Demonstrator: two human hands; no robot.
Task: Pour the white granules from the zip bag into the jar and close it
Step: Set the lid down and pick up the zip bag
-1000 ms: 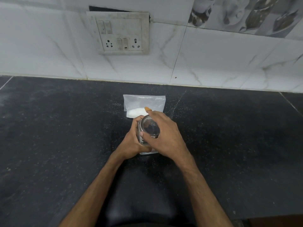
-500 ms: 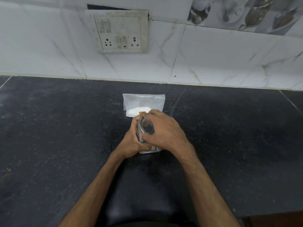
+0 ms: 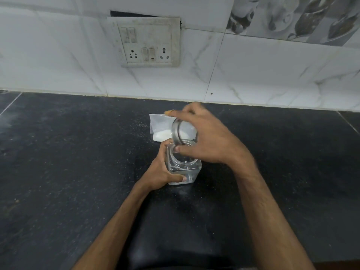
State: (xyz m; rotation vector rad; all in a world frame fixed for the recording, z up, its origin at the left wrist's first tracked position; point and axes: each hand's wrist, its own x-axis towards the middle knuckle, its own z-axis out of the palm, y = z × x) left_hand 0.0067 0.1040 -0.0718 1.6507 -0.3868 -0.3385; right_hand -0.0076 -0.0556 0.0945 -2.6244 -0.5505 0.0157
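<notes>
A clear square glass jar (image 3: pixel 185 168) stands on the black counter, its round mouth uncovered. My left hand (image 3: pixel 161 170) wraps around its left side. My right hand (image 3: pixel 208 137) holds the clear round lid (image 3: pixel 176 133) tilted on edge just above the jar's mouth. Behind the jar lies the zip bag (image 3: pixel 161 127), flat on the counter, with white granules gathered at its near end. My right hand and the lid cover the bag's right part.
The black stone counter (image 3: pixel 78 152) runs to a white tiled wall with a socket panel (image 3: pixel 148 41). White grains are scattered on the counter to the left of the bag. A seam crosses the counter at far right.
My right hand has lifted the lid off the jar and tipped it up on edge. The jar's mouth now shows. My left hand still holds the jar.
</notes>
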